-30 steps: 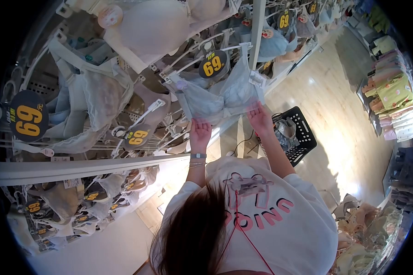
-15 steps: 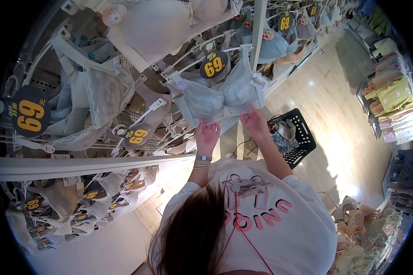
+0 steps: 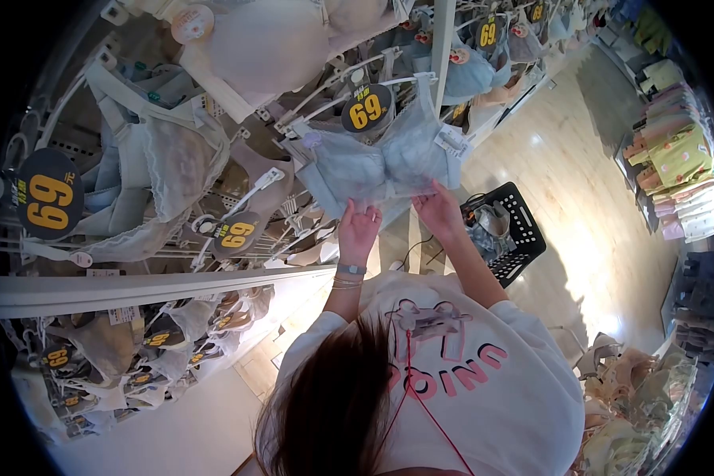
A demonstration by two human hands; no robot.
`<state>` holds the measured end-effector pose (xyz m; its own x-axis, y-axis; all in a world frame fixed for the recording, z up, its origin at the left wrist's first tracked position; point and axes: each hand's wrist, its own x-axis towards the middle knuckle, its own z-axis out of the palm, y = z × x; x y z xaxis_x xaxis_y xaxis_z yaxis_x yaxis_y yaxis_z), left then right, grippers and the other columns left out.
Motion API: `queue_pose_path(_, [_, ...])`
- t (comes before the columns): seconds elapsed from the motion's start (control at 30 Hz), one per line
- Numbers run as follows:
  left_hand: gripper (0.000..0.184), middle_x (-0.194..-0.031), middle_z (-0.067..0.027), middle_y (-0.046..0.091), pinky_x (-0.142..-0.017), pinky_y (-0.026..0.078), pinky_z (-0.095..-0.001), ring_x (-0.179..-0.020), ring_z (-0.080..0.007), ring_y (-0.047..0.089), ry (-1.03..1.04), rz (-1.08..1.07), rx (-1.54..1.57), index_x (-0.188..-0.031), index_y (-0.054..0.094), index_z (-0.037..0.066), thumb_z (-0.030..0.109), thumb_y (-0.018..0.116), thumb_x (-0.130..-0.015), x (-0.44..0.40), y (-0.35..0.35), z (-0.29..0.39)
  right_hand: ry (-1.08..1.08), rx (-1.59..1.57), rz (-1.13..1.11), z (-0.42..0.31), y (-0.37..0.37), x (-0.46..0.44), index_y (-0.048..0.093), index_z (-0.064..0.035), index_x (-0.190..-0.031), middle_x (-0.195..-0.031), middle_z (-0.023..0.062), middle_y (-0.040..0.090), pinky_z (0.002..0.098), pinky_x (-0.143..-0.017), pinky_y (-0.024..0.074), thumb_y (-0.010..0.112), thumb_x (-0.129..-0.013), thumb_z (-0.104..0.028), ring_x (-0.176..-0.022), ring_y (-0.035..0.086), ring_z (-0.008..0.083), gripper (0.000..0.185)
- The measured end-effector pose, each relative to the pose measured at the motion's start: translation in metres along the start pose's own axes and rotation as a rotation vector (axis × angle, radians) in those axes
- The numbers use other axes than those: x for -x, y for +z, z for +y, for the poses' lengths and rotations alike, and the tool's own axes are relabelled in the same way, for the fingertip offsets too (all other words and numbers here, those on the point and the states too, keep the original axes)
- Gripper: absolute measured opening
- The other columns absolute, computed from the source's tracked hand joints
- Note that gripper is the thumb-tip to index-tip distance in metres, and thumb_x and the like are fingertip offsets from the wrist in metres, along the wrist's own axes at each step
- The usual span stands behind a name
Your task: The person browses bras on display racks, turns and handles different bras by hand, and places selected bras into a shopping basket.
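A light blue-grey bra (image 3: 373, 165) hangs from a rack hook, with a round black and yellow 69 price sign (image 3: 366, 108) above it. My left hand (image 3: 358, 230) is at the lower edge of its left cup, palm up, its fingertips against the fabric. At the lower edge of the right cup, my right hand (image 3: 437, 211) holds the hem, with the fingers partly behind the fabric. A white paper tag (image 3: 451, 140) hangs at the bra's right side.
Racks of bras (image 3: 166, 151) fill the left and top. A black basket (image 3: 522, 230) with garments in it stands on the wooden floor (image 3: 583, 190) behind my right forearm. Folded clothes (image 3: 678, 159) lie at the far right, more bras (image 3: 635, 397) at the lower right.
Both hands have moved closer together along the bra's lower edge. The bra stays on its hook, and its cups look fuller than in the earliest frame.
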<state>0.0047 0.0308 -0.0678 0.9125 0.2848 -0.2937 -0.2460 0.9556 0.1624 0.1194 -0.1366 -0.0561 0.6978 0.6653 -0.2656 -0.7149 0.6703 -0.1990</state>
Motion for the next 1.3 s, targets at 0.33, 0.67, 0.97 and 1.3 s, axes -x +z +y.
queue_pose_path(0.33, [0.021, -0.121, 0.0001, 0.054, -0.086, 0.038, -0.0345, -0.11, -0.0157, 0.046, -0.001, -0.06, -0.072, -0.11, 0.055, 0.016, 0.026, 0.054, -0.092, -0.006, 0.013, 0.002, -0.073, 0.01, 0.01, 0.0, 0.008, -0.001, 0.055, -0.0096, -0.101, -0.103, 0.0029, 0.06, 0.0332, -0.091, 0.0386, 0.059, -0.087, -0.018, -0.097, 0.052, 0.0167, 0.017])
queue_pose_path(0.67, [0.021, -0.124, -0.0031, 0.051, -0.091, 0.034, -0.0369, -0.117, -0.018, 0.041, 0.03, -0.041, -0.072, -0.111, 0.053, 0.016, 0.026, 0.051, -0.092, -0.003, 0.022, -0.001, -0.086, 0.02, -0.036, 0.002, 0.03, 0.003, 0.051, -0.0117, -0.111, -0.116, 0.004, 0.053, 0.0372, -0.093, 0.0378, 0.058, -0.088, -0.025, -0.108, 0.046, 0.0182, 0.028])
queue_pose_path(0.97, [0.013, -0.113, 0.0017, 0.056, -0.09, 0.036, -0.034, -0.107, -0.0145, 0.047, 0.01, -0.01, -0.11, -0.102, 0.056, 0.017, 0.023, 0.054, -0.091, -0.001, 0.023, -0.003, -0.092, 0.023, -0.027, 0.0, 0.03, 0.005, 0.049, -0.0131, -0.112, -0.117, 0.0034, 0.051, 0.0391, -0.095, 0.0368, 0.059, -0.087, -0.025, -0.108, 0.047, 0.019, 0.03])
queue_pose_path(1.3, [0.011, -0.098, 0.0022, 0.059, -0.072, 0.04, -0.0284, -0.083, -0.013, 0.052, -0.008, 0.01, -0.138, -0.098, 0.056, 0.014, 0.014, 0.06, -0.087, -0.011, 0.018, -0.016, -0.062, 0.005, -0.023, 0.001, 0.027, 0.013, 0.052, -0.0138, -0.109, -0.113, 0.0016, 0.056, 0.037, -0.092, 0.0381, 0.061, -0.086, -0.023, -0.105, 0.05, 0.0175, 0.026])
